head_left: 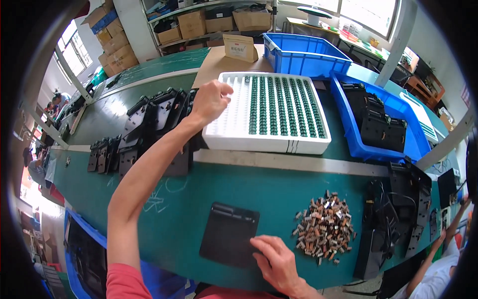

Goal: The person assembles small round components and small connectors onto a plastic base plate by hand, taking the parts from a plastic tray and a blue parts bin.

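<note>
My left hand (211, 102) reaches over the left side of a white foam tray (269, 143), fingers curled together in a pinch. Whatever is between its fingertips is too small or hidden to make out. Rows of small dark green cylindrical parts (279, 105) fill most of the tray; the slots at its left show bare white. Flat on the green table in front of me lies a black plastic panel (226, 236) with a slot along its far edge. My right hand (279, 264) has its thumb and bent index finger at the panel's right edge, holding it.
A heap of small metal-and-brown parts (326, 226) lies right of the panel. Black housings (154, 119) are stacked at left; more (393, 219) stand at right. Blue bins (306, 55) sit behind and right of the tray. Another person's arm (433, 254) shows at far right.
</note>
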